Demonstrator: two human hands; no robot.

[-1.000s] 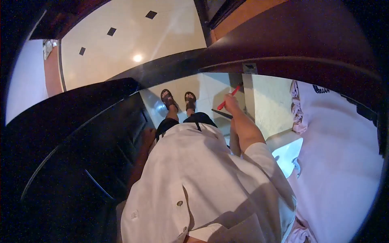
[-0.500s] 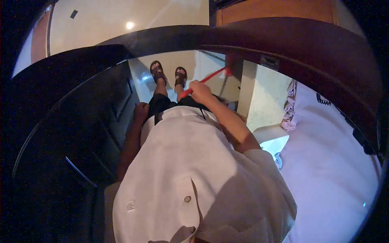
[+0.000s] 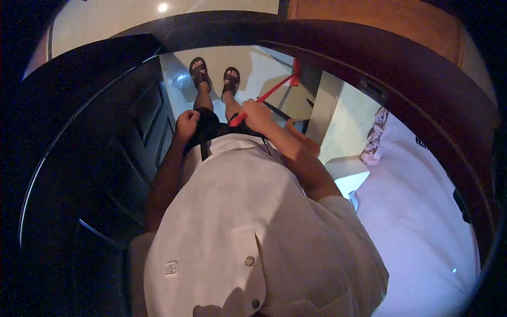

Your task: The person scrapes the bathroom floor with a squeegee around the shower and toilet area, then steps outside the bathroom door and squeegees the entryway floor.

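My right hand (image 3: 257, 116) is wrapped round a long red handle (image 3: 272, 91) in front of my dark shorts. One end of the handle sticks out past my fist; its other end reaches up and right to a wider red head (image 3: 295, 74), whose exact kind I cannot make out. Beside the left side of my shorts hangs my left hand (image 3: 187, 124), its fingers curled in, with nothing visible in it. A dark panelled door (image 3: 150, 124) stands close on its left.
My sandalled feet (image 3: 199, 74) stand on a pale tiled floor (image 3: 245, 61). To the right, a bed with a pale sheet (image 3: 417, 222) lies beside a white shelf-like surface (image 3: 351, 182). A dark curved frame (image 3: 211, 31) crosses the top of the view.
My left hand has come up and further into view beside the shorts. The red handle stays in my right hand and has shifted slightly left. The whole view has tilted a little.
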